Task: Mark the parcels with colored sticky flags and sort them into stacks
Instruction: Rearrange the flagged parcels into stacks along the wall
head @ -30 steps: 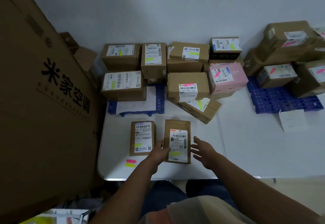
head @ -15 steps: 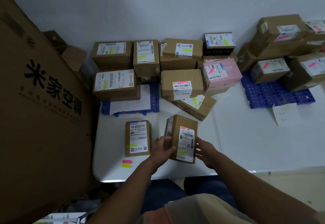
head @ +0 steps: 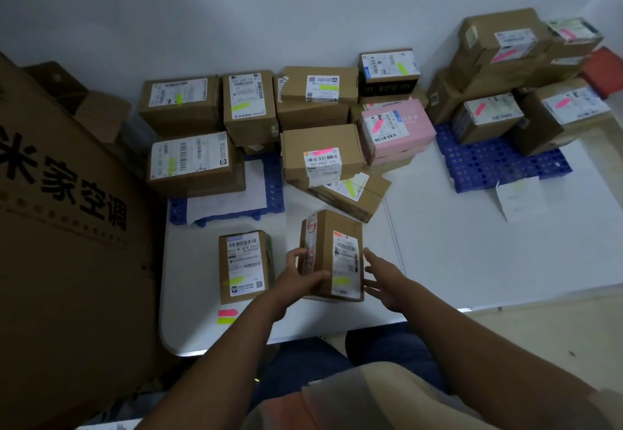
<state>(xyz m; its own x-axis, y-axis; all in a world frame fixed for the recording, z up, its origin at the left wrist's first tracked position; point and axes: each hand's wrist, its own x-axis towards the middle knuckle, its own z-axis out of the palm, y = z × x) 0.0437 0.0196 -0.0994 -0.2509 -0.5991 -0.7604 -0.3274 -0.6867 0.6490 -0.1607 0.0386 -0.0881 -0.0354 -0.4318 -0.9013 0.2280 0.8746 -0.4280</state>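
A: Where is the parcel (head: 332, 256)?

B: Just right of the flagged box (head: 243, 266), tilted up. Our left hand (head: 303, 273) grips its taped side; our right hand (head: 382, 283) stays spread beside it.

A: Handling?

B: Rigid, probably light. We hold opposite sides. Label text is unreadable; the underside is hidden.

Left hand (head: 300, 274) grips tilted parcel (head: 332, 256) (yellow flag); right hand (head: 381, 281) beside.

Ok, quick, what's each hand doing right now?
Left hand: gripping the brown box.
Right hand: open, fingers straight beside the box.
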